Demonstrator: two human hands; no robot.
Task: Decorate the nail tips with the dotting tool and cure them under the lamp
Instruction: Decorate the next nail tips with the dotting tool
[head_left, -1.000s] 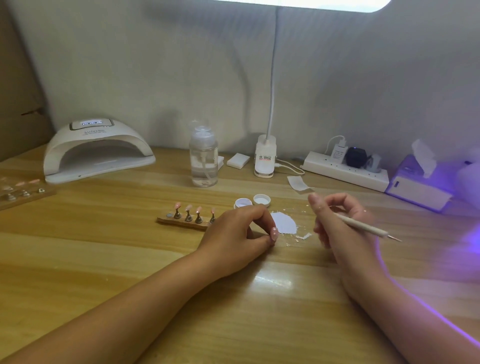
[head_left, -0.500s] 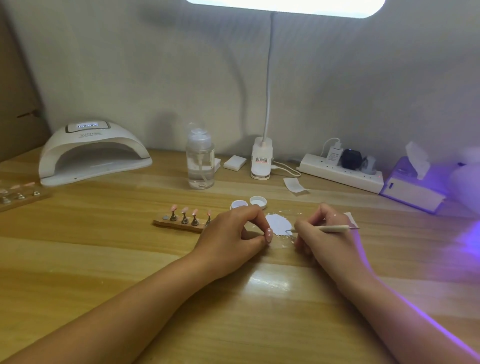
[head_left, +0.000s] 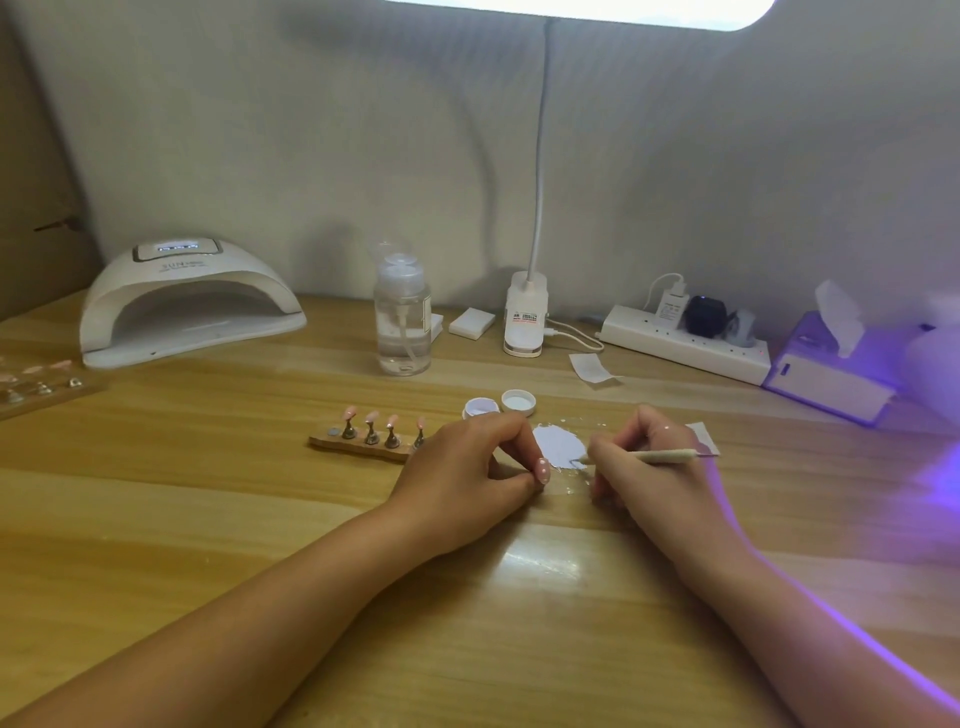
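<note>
My left hand (head_left: 467, 467) rests on the desk and pinches a pink nail tip (head_left: 542, 470) with white dots between thumb and fingers. My right hand (head_left: 644, 467) grips the slim dotting tool (head_left: 654, 456) like a pen, its left end touching a patch of white gel (head_left: 558, 447) on the desk. Behind my left hand a wooden holder (head_left: 358, 447) carries several pink nail tips (head_left: 371, 418) on metal stands. An open gel jar (head_left: 480, 408) and its lid (head_left: 518, 401) sit behind the patch. The white curing lamp (head_left: 187, 306) stands far left.
At the back stand a clear pump bottle (head_left: 402, 322), a desk lamp base (head_left: 525, 322), a power strip (head_left: 685, 345) and a tissue box (head_left: 826, 379). A second nail holder (head_left: 41, 389) lies at the left edge. Purple light glows at the right.
My right hand swung the dotting tool round and moved left, bringing its end down onto the white gel patch. My left hand stayed put with the nail tip.
</note>
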